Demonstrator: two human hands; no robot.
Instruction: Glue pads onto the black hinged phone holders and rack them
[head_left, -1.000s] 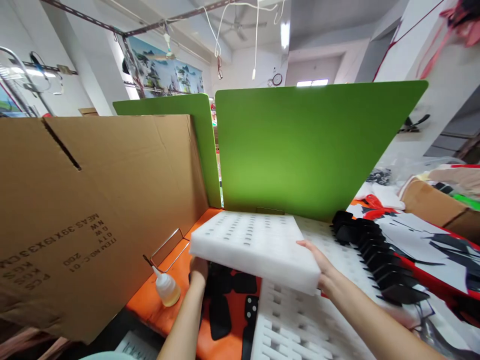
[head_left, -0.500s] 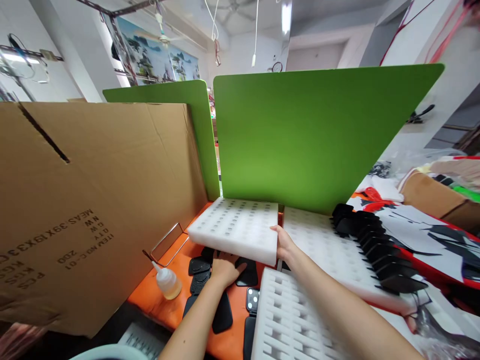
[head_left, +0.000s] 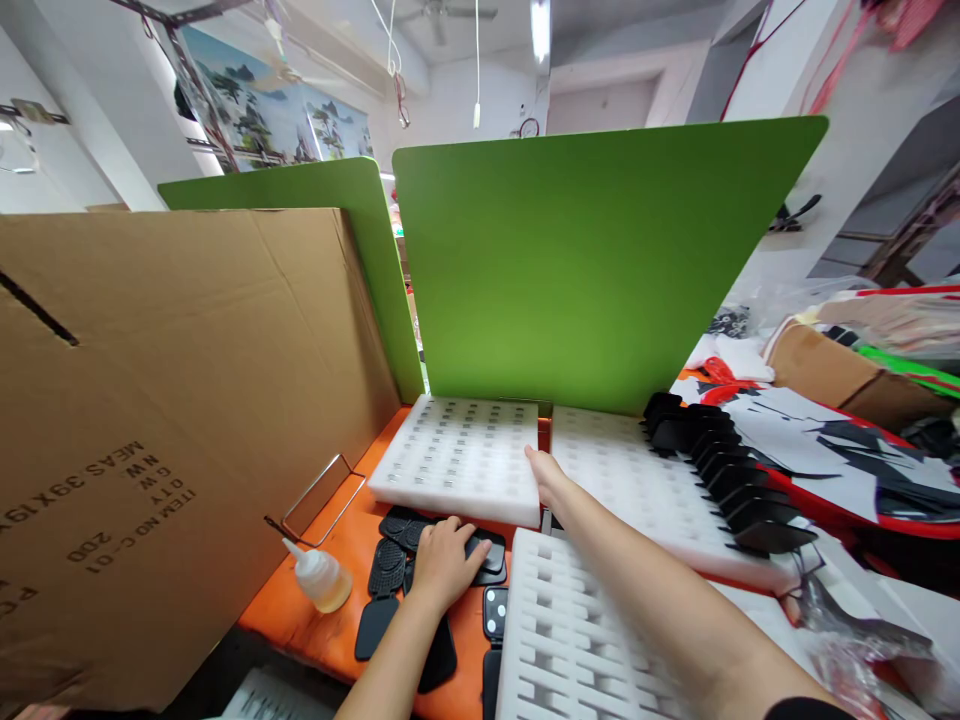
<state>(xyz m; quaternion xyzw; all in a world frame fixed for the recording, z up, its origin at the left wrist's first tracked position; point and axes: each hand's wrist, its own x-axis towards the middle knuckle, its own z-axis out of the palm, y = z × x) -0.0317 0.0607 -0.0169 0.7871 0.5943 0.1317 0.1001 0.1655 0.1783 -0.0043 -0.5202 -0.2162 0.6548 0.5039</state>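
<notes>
The left hand (head_left: 444,562) is resting palm down, its fingers slightly apart, on a cluster of flat, rounded black pieces (head_left: 386,570), overlapping too much to count. The right hand (head_left: 547,478) is touching the right edge of a white foam block with rows of slots (head_left: 450,460); its lower fingers are hidden, so whether they are clamping cannot be told. Two more white foam blocks (head_left: 555,625) are lying near, one in front, one to the right bearing a row of upright black plates (head_left: 716,468). On the orange tabletop (head_left: 274,605), one translucent bottle (head_left: 322,580) is standing near one bent wire stand (head_left: 341,512). One brown cardboard box (head_left: 187,340) and two green panels (head_left: 600,260) are enclosing them.
</notes>
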